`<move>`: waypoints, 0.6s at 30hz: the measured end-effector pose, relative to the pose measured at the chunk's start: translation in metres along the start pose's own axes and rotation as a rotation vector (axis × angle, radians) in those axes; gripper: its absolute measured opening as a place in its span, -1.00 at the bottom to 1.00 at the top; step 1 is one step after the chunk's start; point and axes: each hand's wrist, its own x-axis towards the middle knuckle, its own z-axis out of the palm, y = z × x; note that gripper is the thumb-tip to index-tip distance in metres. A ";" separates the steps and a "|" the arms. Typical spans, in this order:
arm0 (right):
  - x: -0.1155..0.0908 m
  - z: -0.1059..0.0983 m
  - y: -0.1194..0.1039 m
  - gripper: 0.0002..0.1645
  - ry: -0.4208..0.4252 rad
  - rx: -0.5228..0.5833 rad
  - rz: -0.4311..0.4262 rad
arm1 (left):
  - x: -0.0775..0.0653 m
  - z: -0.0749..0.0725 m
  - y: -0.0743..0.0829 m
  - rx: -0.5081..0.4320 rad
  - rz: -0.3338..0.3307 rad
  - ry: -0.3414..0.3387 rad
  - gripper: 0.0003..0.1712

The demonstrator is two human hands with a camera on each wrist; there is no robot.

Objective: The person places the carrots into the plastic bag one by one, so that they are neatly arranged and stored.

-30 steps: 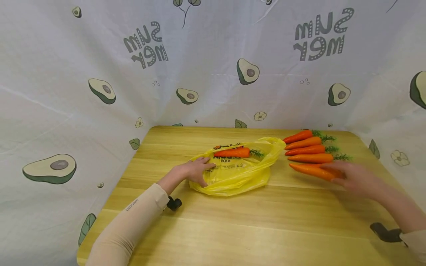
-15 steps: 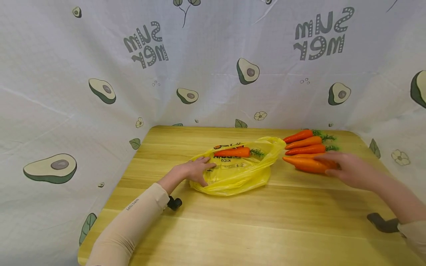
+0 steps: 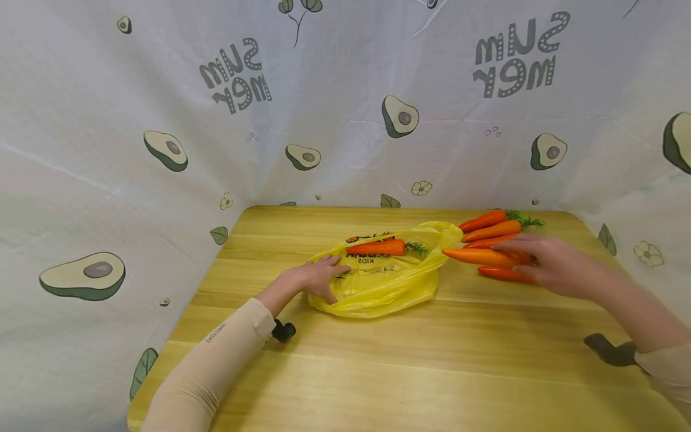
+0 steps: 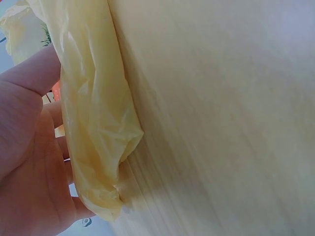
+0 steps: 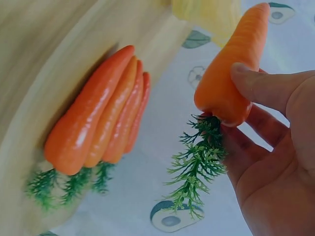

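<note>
Pinching a carrot [image 3: 477, 257] near the yellow bag [image 3: 390, 294]: right hand [image 3: 561, 267]. Left hand [image 3: 321, 278], spread, touches the bag; its slackness could snag the carrot.

1. One left hand [image 3: 324, 279] and one right hand [image 3: 556, 267] showed: two hands.
2. One carrot [image 5: 231, 69] was gripped by the right hand, four carrots [image 5: 81, 128] lay in a row beside that hand, and one further carrot [image 3: 378, 247] lay just beyond the left hand's fingertips: six altogether.
3. One yellow bag [image 3: 378, 300] touched the left hand.
4. Two beige sleeves [image 3: 227, 360] showed, one behind each hand.
5. Two black fittings [image 3: 283, 331] showed, one behind each hand.
6. One wooden table [image 3: 378, 378] lay beneath both hands.
</note>
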 end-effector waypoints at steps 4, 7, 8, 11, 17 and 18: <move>0.005 0.000 -0.006 -0.38 0.045 -0.020 -0.052 | 0.000 0.000 0.000 -0.005 -0.002 -0.002 0.05; 0.009 -0.001 -0.011 -0.39 0.063 -0.025 -0.082 | 0.000 0.001 0.001 -0.006 -0.002 -0.003 0.05; 0.011 -0.001 -0.013 -0.38 0.065 -0.021 -0.088 | 0.000 0.001 0.002 -0.006 -0.002 -0.004 0.05; 0.016 -0.002 -0.019 -0.34 0.060 -0.001 -0.105 | 0.001 0.000 0.002 -0.012 -0.005 -0.002 0.04; 0.031 -0.002 -0.031 -0.36 0.009 0.063 -0.096 | 0.000 0.000 0.003 -0.017 -0.003 -0.006 0.04; 0.033 -0.002 -0.034 -0.37 -0.004 0.076 -0.088 | 0.000 0.000 0.002 -0.017 -0.003 -0.006 0.04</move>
